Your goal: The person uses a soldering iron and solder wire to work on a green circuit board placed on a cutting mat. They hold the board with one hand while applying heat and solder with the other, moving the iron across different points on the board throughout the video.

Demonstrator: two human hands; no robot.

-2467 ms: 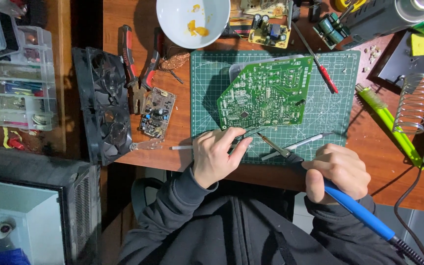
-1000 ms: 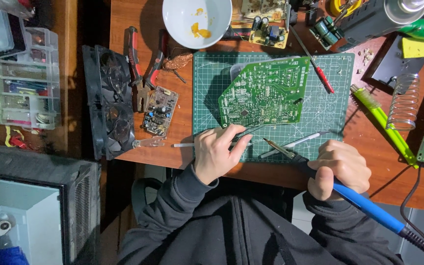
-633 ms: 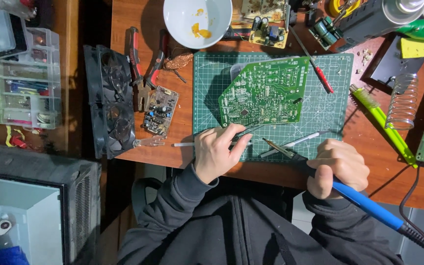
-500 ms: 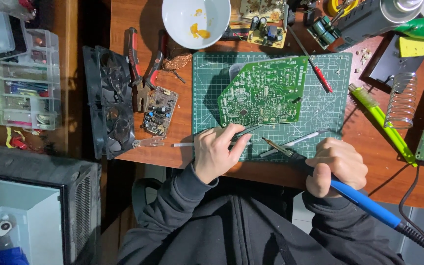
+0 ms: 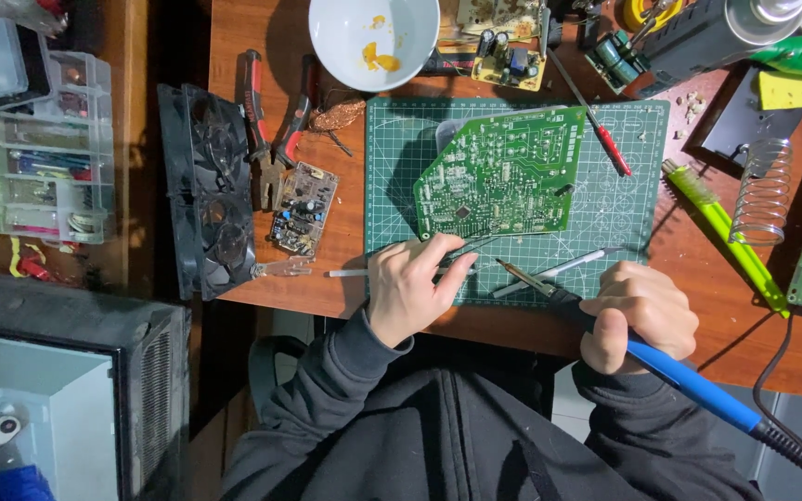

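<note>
The green circuit board (image 5: 503,176) lies flat, solder side up, on the green cutting mat (image 5: 624,213) in the middle of the wooden surface (image 5: 345,269). The left hand (image 5: 410,288) rests just below the board's near edge, its fingers pinched together on a thin tool, seemingly tweezers (image 5: 461,249), whose tip reaches toward the lower edge of the board. The right hand (image 5: 638,311) is clamped in a fist around the blue-handled soldering iron (image 5: 670,371); its tip hovers over the mat, just short of the board and not touching it.

To work well here, the hot tip should meet only the one joint, while the left hand steadies itself on the mat and stays apart from the iron. The cord trailing off to the right wants slack so it does not tug the handle.

Near the iron's tip lies a slim silver pen-like tool (image 5: 559,271). Further out sit a red-handled screwdriver (image 5: 596,121), a white bowl (image 5: 373,37), red-handled pliers (image 5: 266,121), a small circuit module (image 5: 303,209), a black double fan (image 5: 206,190), a green desoldering pump (image 5: 726,237) and a coiled iron stand (image 5: 765,190). To the left stands a clear parts organiser (image 5: 48,148). The room is dim.
</note>
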